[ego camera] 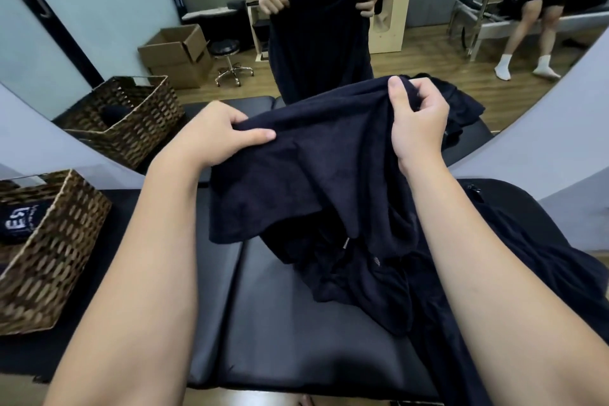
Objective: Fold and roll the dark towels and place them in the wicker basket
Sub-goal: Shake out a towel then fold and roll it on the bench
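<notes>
At the far left, on the black padded table (296, 323), stands the wicker basket (49, 260), its rim tilted toward the viewer's side; a dark rolled towel with white lettering (19, 219) lies inside it. Behind the table a mirror (99, 26) repeats the scene — a second image of the basket, the person's dark top and both fists on cloth.

Moving right, the left hand (220, 132) grips the upper edge of a dark towel (313, 175), thumb laid over the fabric and fingers curled beneath. The towel is lifted off the table and hangs in loose folds between the two hands, its lower part trailing down onto the padded surface.

Further right, the right hand (417, 122) pinches the same upper edge, thumb in front and fingers curled behind, held a little higher than the left. Below and to the right of that forearm more dark towels (527, 257) lie in a crumpled heap on the table, touching the hanging cloth — where one ends and the next begins cannot be told.
</notes>
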Available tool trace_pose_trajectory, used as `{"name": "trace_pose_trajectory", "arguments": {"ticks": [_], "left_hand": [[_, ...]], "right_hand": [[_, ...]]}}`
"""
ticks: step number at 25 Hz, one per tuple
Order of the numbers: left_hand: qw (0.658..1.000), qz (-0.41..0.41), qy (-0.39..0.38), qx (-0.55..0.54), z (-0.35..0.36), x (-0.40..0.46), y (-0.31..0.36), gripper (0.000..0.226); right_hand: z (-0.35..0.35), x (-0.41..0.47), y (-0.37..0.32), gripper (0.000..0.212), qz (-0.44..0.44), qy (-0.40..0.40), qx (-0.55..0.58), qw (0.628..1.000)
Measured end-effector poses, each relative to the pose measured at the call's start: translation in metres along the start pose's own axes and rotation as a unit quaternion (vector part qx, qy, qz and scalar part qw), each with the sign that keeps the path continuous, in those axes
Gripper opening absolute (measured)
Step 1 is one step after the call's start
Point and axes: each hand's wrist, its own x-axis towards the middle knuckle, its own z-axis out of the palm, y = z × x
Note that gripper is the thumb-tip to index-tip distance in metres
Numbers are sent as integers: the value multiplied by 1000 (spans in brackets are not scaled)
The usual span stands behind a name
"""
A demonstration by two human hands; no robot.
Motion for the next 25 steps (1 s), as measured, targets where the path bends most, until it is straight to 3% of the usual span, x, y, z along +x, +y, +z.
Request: {"name": "trace_pose_trajectory", "arguments": {"ticks": [2, 5, 9, 13, 15, 18, 20, 23, 25], "left_hand": [[991, 24, -10, -131, 6, -1, -7, 32], [965, 98, 86, -230, 4, 2, -9, 22], [975, 118, 175, -76, -2, 8, -10, 35], [987, 10, 138, 79, -1, 6, -21, 55], [994, -36, 92, 52, 2, 6, -29, 64], [989, -11, 44, -140, 4, 2, -39, 78], [978, 15, 52, -202, 4, 1, -41, 55], [985, 31, 78, -151, 3, 2, -38, 46], [984, 39, 163, -55, -2, 0, -43, 49]], "right_hand": [[2, 2, 6, 28, 4, 22, 2, 1000], [2, 5, 21, 28, 7, 26, -47, 999], [-4, 11, 34, 31, -29, 23, -152, 988], [-12, 16, 34, 42, -33, 14, -117, 993], [-15, 21, 33, 42, -8, 19, -100, 995], [-22, 30, 33, 39, 44, 48, -72, 995], [-27, 33, 32, 40, 66, 66, -64, 994], [-30, 38, 29, 46, 122, 122, -15, 985], [-36, 44, 30, 45, 177, 190, 56, 964]]}}
